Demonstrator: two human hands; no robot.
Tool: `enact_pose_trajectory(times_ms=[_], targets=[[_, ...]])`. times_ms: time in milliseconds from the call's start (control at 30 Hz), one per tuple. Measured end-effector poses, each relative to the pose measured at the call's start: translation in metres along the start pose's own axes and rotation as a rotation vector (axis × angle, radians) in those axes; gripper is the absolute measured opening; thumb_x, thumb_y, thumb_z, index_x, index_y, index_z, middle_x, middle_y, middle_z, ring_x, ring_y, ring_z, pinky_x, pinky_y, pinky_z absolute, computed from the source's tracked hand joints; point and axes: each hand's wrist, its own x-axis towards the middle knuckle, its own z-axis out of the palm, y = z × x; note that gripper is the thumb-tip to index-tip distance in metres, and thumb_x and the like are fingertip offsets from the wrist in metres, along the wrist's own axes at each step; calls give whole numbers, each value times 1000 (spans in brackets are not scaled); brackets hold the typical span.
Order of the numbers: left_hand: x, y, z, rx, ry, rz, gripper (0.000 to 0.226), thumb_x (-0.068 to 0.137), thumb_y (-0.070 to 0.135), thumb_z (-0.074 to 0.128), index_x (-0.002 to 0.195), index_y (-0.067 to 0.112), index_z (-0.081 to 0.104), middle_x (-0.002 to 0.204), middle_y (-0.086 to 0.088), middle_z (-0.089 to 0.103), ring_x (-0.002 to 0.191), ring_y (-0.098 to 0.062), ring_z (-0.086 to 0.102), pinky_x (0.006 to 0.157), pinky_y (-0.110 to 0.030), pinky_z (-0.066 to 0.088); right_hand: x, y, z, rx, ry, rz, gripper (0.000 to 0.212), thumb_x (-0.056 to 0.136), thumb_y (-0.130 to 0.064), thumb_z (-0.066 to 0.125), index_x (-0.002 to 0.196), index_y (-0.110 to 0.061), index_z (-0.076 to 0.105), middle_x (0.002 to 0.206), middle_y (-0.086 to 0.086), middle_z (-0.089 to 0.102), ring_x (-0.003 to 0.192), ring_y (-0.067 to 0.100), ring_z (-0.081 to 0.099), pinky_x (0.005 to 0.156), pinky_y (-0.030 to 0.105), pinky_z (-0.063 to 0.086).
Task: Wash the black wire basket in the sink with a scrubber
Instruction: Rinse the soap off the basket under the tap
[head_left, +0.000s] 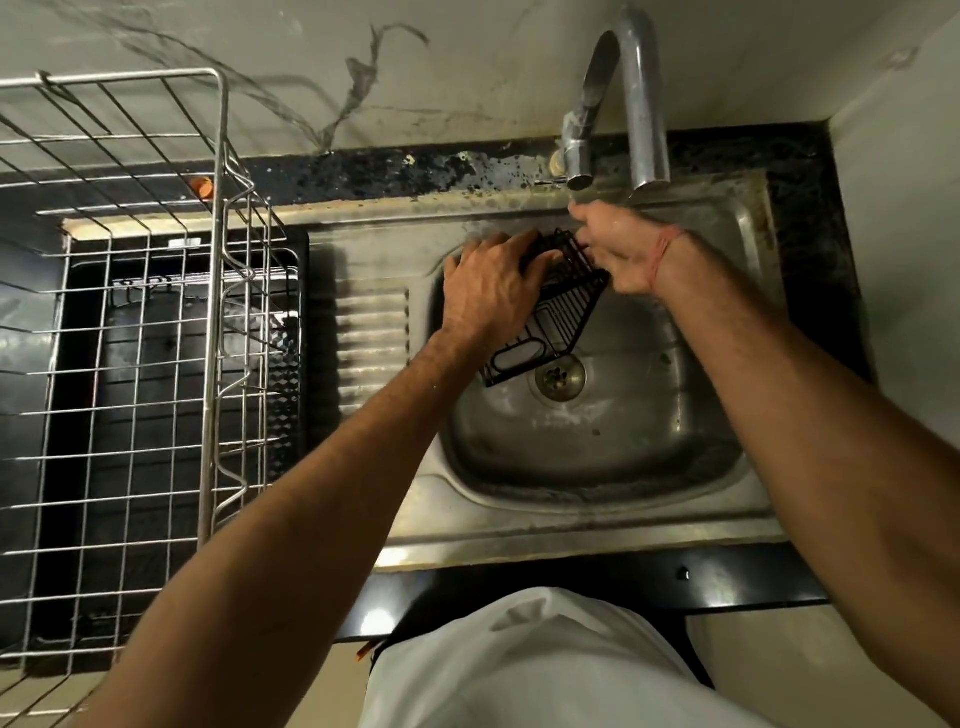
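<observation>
The far part of the sink (597, 525) bowl is taken up by the black wire basket (558, 312) and both hands, with the tap (631, 104) arched close above them. The near half of the bowl is left open, while the left side is walled off by the steel dish rack (218, 312).

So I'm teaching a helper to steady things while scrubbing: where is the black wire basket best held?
Probably by its upper rim, from the left, as the left hand does now. The black wire basket leans in the sink, low end by the drain, so the raised edge is reachable and leaves the right hand free at the far corner.
</observation>
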Motion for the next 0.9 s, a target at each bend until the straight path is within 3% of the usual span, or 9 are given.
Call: enact_pose_trajectory(times_ms=[100,233,333,400,467,533,667,767,900], targets=[[-6,3,3,-11,17,17,54,105,69,40,148,40,58,138,-3,67,130,-29,58,112,-59,44,17,19,0,41,6,56,57,104,-62,43,124,-17,71,116,10,76,121,31,67,98,43,56],[-4,1,4,-7,34,17,56,104,68,39,145,38,61,133,-3,70,125,-29,62,108,-59,48,20,26,4,72,47,61,52,101,-52,53,127,-13,74,124,14,75,124,36,68,105,49,55],[-4,7,4,0,45,48,54,105,66,39,145,36,60,138,-3,69,130,-28,61,110,-59,47,-1,20,14,-157,232,-219,46,109,-47,40,116,-14,71,110,7,73,104,24,68,96,42,53],[-3,15,6,-2,38,95,52,108,61,38,147,33,59,142,-2,67,134,-27,59,111,-59,45,-14,31,14,-402,328,-443,45,112,-46,34,112,-16,67,108,3,70,99,19,66,94,45,55],[-1,23,14,-22,12,145,51,109,58,36,145,31,60,142,-1,66,134,-26,58,110,-57,45,-18,52,5,-479,421,-574,44,113,-45,33,113,-18,67,109,2,70,100,18,68,93,44,58],[7,31,20,-145,0,161,48,110,53,33,135,29,66,129,1,71,123,-21,63,104,-54,49,-19,64,-9,-395,493,-611,42,114,-41,36,118,-17,70,114,2,72,107,17,68,98,43,56],[33,32,29,-487,-14,32,38,109,45,40,119,26,72,103,10,73,93,-7,69,88,-44,60,-15,58,-27,9,413,-424,36,111,-45,47,113,-26,78,118,-4,76,114,12,69,107,37,52],[33,27,38,-752,-54,-145,38,111,47,44,120,25,73,107,8,76,96,-7,73,90,-43,64,-5,62,-35,71,393,-404,32,101,-57,57,97,-37,82,114,-7,79,117,16,70,112,47,50],[32,34,41,-844,-56,-161,39,115,42,43,113,21,76,107,7,77,98,-5,73,93,-38,63,-9,68,-38,77,495,-440,34,105,-52,55,90,-35,79,107,-6,80,109,17,73,106,48,55]])
